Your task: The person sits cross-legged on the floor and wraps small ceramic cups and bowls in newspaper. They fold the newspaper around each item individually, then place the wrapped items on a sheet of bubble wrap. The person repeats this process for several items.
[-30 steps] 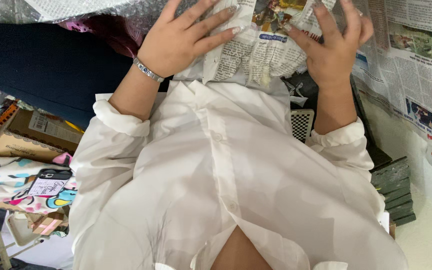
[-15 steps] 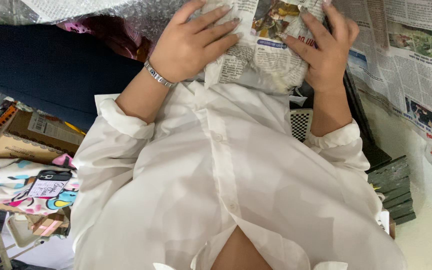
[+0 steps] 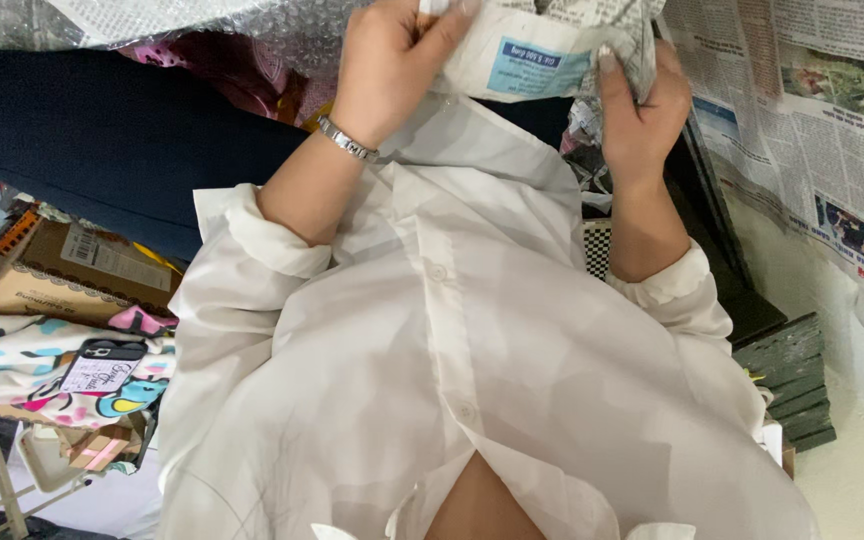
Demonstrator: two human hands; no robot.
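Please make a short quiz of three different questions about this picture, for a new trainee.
1. True or false: both hands grip the folded newspaper bundle.
2. Which wrist has the silver bracelet? A) left B) right C) both
3. Fill in: the printed label facing the camera on the bundle is coloured ____.

Key
1. True. The left hand and the right hand each close their fingers on the newspaper bundle, held above the white shirt.
2. A. The bracelet sits on the left wrist; the right wrist is bare.
3. Blue. The blue label lies between the two hands.
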